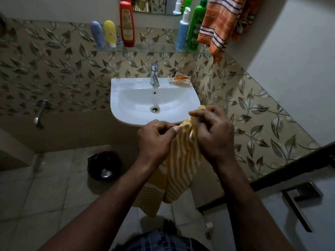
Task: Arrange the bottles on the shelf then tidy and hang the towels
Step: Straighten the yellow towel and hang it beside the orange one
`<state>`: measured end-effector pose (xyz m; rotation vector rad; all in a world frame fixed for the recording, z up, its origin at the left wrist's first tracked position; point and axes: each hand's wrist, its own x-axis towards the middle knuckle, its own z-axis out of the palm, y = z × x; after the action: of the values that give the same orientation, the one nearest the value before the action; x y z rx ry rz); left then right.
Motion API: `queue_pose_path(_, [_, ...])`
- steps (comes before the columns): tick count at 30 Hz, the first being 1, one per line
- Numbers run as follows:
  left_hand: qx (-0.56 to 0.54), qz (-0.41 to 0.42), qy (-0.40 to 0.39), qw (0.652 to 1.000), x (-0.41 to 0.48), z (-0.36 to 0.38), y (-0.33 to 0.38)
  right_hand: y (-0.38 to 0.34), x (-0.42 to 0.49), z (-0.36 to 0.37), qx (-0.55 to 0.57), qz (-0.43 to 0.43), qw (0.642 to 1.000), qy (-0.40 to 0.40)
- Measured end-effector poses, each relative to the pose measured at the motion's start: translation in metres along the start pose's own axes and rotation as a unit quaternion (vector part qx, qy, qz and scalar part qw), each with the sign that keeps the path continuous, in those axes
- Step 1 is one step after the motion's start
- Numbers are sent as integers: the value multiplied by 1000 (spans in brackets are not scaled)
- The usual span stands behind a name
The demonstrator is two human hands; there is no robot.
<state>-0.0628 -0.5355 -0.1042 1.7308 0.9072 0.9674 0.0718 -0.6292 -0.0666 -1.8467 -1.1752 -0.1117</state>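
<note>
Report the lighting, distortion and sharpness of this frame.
Head view: dim, soft light throughout; wide-angle distortion bows the glass wall shelf and slants the walls; mild glare on the white ceramic sink; left hand, right hand and the yellow-and-white striped towel they pinch are reasonably sharp.

The walls carry leaf-patterned tiles [63, 69] behind a white sink [126, 82]; a black bin [101, 164] stands on pale floor tiles [36, 196].
</note>
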Motion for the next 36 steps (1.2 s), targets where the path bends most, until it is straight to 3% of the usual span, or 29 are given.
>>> queue_pose_path(4, [-11, 39, -42, 998, 4, 1, -5, 2, -4, 8, -19, -40, 984, -172])
queue_pose_path(7, [-34, 38, -99, 994, 9, -8, -13, 11, 8, 2, -31, -24, 977, -209])
queue_pose_path(12, [-107, 4, -155, 982, 2, -10, -16, 16, 17, -3, -30, -32, 989, -144])
queue_pose_path(19, [-70, -32, -182, 980, 3, -27, -34, 32, 35, -9, 5, 60, 996, 72])
queue_pose_path(23, [-65, -35, -210, 975, 1, -28, -32, 40, 43, -8, 1, 92, 988, 127])
queue_pose_path(25, [-77, -41, -193, 977, 0, -24, -26, 43, 42, -5, -8, 92, 986, 140])
queue_pose_path(29, [-210, -143, -123, 959, 2, -21, -17, 51, 40, -5, -19, 90, 981, 170])
queue_pose_path(32, [-67, -32, -90, 993, 7, -22, -24, 55, 40, -5, -19, 93, 980, 175])
queue_pose_path(36, [62, 89, 0, 994, 10, -18, -22, 59, 42, -5, -47, 118, 986, 109])
